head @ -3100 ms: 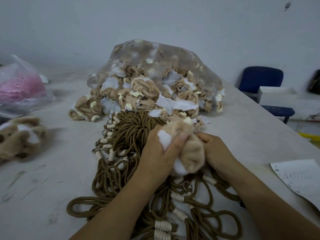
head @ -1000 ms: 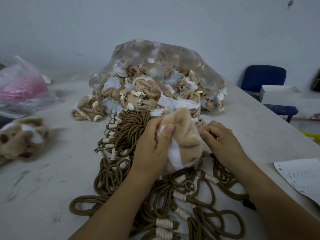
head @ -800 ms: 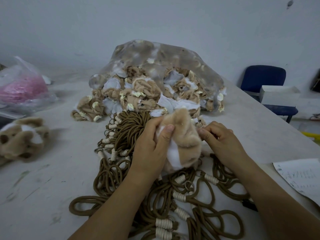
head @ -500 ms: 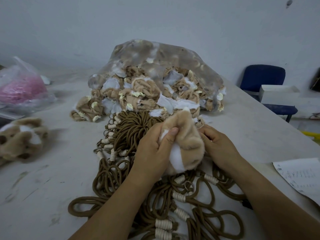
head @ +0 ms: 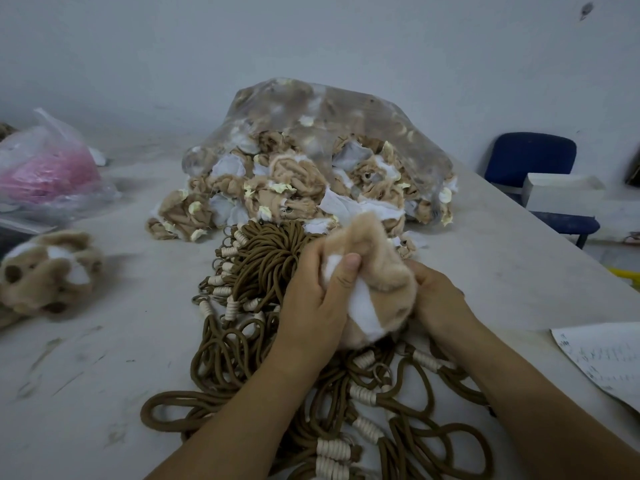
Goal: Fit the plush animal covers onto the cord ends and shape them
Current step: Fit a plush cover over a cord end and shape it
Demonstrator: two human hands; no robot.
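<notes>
A tan and white plush animal cover (head: 375,282) is held up over a heap of brown cords (head: 263,268) with cream-wound ends and metal rings. My left hand (head: 318,303) grips its left side, thumb pressed into the white patch. My right hand (head: 438,299) grips its right side from behind, fingers mostly hidden by the plush. The cord end inside the cover is not visible. A clear bag (head: 322,157) spilling inside-out tan covers lies just behind the cords.
Several finished plush animals (head: 45,268) lie at the left edge of the grey table (head: 104,358). A plastic bag with pink material (head: 45,168) sits far left. A printed paper (head: 602,362) lies at right. A blue chair (head: 533,168) stands beyond the table's right edge.
Both hands have kept kneading the plush cover. It dropped slightly and my right hand closed in against its right side, fingers tucking behind it.
</notes>
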